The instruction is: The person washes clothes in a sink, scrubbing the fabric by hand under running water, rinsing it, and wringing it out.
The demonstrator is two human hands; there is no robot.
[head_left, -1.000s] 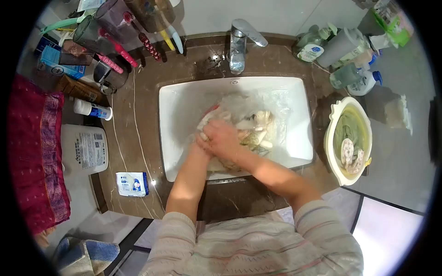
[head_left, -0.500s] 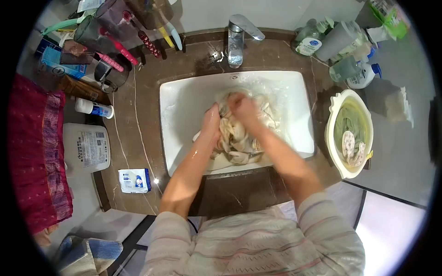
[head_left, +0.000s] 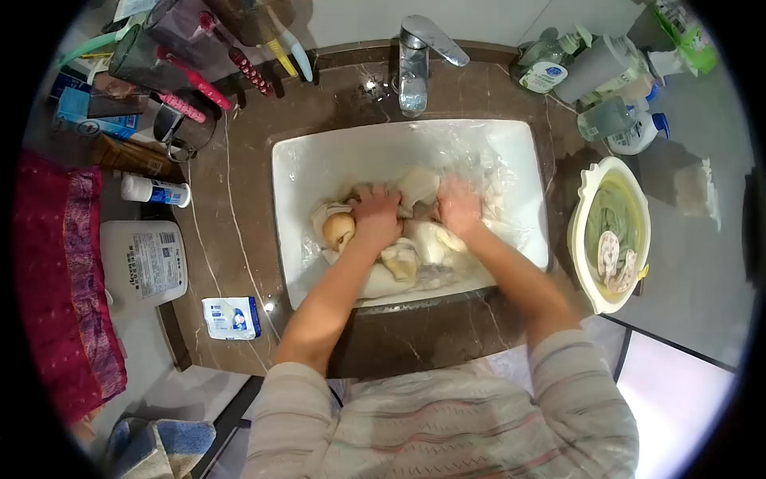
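A wet, cream-coloured piece of cloth [head_left: 431, 242] lies bunched in the white sink [head_left: 307, 164], in shallow, rippling water. My left hand [head_left: 377, 212] presses down on its left part, fingers spread. Just left of that hand, a tan part of the cloth bulges up. My right hand [head_left: 460, 206] rests on the right part with the fingers stretched out, their tips partly under water. Between both hands a fold of cloth rises toward the back of the sink.
A faucet [head_left: 413, 68] stands behind the sink. To the right are several bottles [head_left: 544, 73] and a cream basin [head_left: 580, 247] with greenish contents. On the left are cups with toothbrushes [head_left: 191, 76], a white jug [head_left: 144, 262] and a blue-white packet [head_left: 231, 318].
My hands were close together, gathering the cloth. Now they are apart and flattened on it, the right one further right. The cloth has spread wider in the sink.
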